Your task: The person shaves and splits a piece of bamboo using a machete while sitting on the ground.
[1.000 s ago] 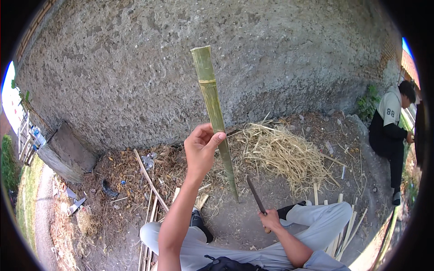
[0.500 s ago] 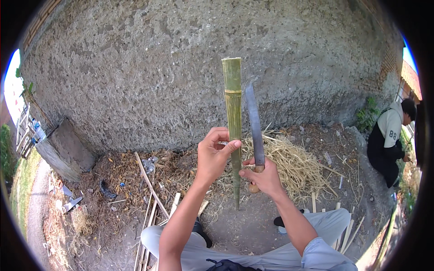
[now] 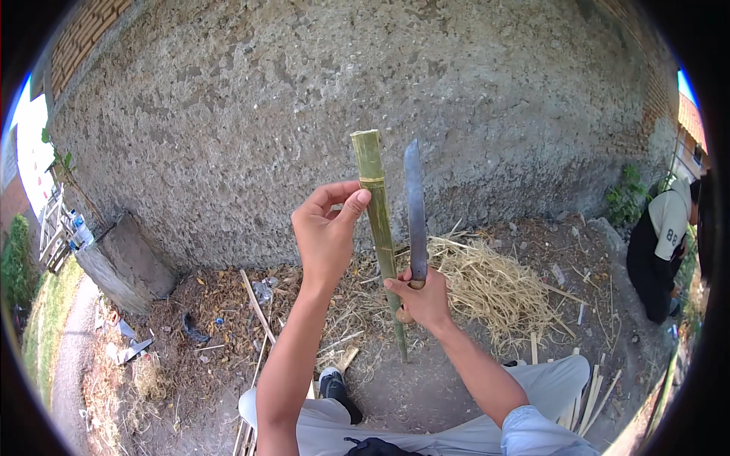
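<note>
Left hand point(image 3: 325, 232) steadies upright bamboo pole point(image 3: 378, 220); right hand point(image 3: 423, 298) raises machete point(image 3: 415, 209).

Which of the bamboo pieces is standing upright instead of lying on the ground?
The green bamboo pole steadied by the left hand, beside the knife. The pale split strips lie flat on the dirt.

Bare forearms, lt grey trousers point(image 3: 456, 433), dark shoe point(image 3: 333, 385).

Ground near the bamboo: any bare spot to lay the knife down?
Bare dirt lies between the foot of the bamboo pole and the person's trouser legs. It is crowded elsewhere: straw pile on the right, bamboo strips by the right knee, leaf litter on the left.
</note>
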Available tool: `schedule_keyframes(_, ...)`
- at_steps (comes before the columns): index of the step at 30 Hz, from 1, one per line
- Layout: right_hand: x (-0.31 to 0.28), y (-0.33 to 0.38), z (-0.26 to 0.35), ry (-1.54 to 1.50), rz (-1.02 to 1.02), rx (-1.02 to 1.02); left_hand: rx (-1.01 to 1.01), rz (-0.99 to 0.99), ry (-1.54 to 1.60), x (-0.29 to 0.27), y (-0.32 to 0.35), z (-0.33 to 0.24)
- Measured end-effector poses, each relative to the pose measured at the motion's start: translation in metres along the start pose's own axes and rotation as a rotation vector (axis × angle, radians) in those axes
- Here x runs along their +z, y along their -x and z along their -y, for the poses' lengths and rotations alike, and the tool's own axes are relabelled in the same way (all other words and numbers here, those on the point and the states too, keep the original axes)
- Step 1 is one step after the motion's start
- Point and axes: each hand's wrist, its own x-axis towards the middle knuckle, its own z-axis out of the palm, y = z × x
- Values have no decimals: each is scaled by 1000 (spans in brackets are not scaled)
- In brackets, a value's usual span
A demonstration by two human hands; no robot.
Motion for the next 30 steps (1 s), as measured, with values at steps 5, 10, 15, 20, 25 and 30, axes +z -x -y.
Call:
schedule_keyframes(5,-1,1,0,-24,-8,28,-5,-100,-89,9,-3,-3)
schedule_keyframes(10,-6,-1,-10,-12,-26,-23,43,-116,-114,9,-3,15)
schedule_keyframes(15,-15,9,-8,-17,4,22,-39,-109,-273,-8,12,61)
schedule_keyframes(20,-31,17,-11,-42,-44,0,-171,-97,-520,-47,49,138)
schedule_keyframes(25,-54,18,-11,-165,30,43,-281,-16,-764,-124,110,231)
schedule_keyframes(30,-70,16,-13,-233,-38,87,-360,18,-767,-143,108,243)
